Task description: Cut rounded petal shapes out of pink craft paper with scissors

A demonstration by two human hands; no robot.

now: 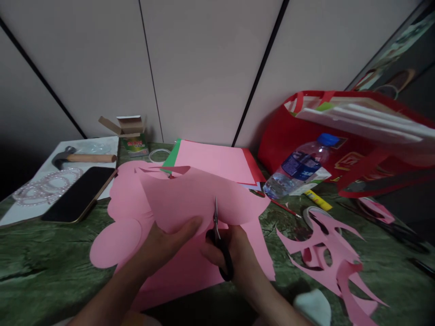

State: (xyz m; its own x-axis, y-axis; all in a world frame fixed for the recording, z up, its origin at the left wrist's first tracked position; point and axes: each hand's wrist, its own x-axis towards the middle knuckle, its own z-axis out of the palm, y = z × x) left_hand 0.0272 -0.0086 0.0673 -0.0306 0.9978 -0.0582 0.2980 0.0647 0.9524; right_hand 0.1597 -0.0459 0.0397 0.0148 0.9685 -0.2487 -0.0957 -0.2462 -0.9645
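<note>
My left hand (176, 242) is closed on the lower edge of a pink paper sheet (193, 194), thumb on top and the other fingers hidden beneath. In my right hand (234, 253) are black-handled scissors (222, 253), their blades pointing away from me and set into the sheet from its near edge. The sheet is lifted and curves up. Under it lie more pink sheets (190, 276). To the left, cut pink rounded pieces (115, 242) overlap one another.
Pink paper scraps (326, 244) lie at the right. A tilted water bottle (299, 165) leans by a red bag (282, 131). At the left are a hammer (88, 157), a phone (79, 194), clear beads (47, 185) and an open small box (136, 142). A wall (197, 68) stands behind.
</note>
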